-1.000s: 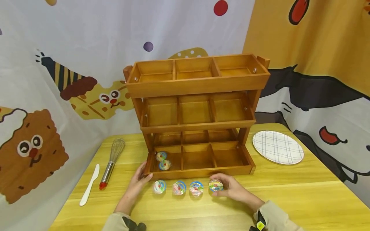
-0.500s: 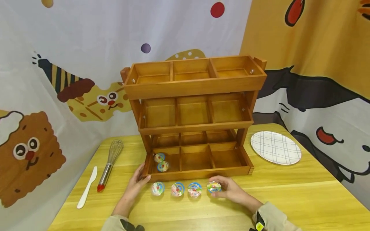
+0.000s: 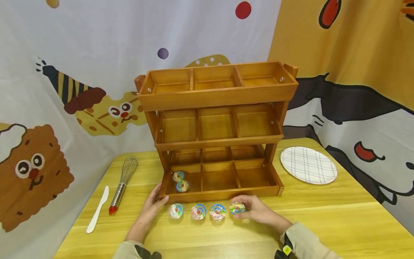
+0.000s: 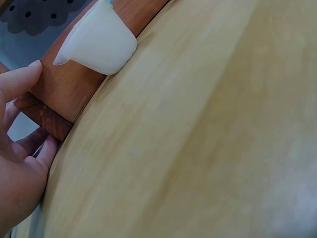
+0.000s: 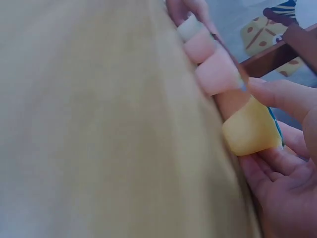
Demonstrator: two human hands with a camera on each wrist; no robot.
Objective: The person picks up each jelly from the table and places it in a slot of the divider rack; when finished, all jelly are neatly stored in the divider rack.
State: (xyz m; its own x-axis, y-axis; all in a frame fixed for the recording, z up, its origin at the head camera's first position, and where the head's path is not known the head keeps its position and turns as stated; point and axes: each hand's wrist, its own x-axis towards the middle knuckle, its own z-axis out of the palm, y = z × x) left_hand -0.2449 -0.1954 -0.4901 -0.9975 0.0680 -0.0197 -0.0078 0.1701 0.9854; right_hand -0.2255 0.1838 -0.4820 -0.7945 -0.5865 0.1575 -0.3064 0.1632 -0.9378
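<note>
A three-tier wooden rack (image 3: pixel 220 101) with divided trays stands on the table. My left hand (image 3: pixel 150 205) grips its lower left front corner, thumb on the front board and fingers around the end. In my right hand (image 3: pixel 257 210) is a yellow jelly cup (image 5: pixel 250 130), held between thumb and fingers, its printed lid facing up. To its left, three more jelly cups line up before the rack: a pink one (image 3: pixel 218 213), another pink one (image 3: pixel 198 212) and a white one (image 3: pixel 176 211). Two jelly cups (image 3: pixel 182 186) lie in the bottom tray's left compartment.
On the left of the table lie a whisk (image 3: pixel 122 185) with a red-tipped handle and a white plastic knife (image 3: pixel 98 210). A checked plate (image 3: pixel 308 164) is at the right, beside the rack. A cartoon-printed cloth (image 3: pixel 106 36) hangs behind.
My right hand has shifted slightly left with the yellow jelly cup, closer to the row. The left hand keeps its place on the rack's corner. The head view has shifted a little.
</note>
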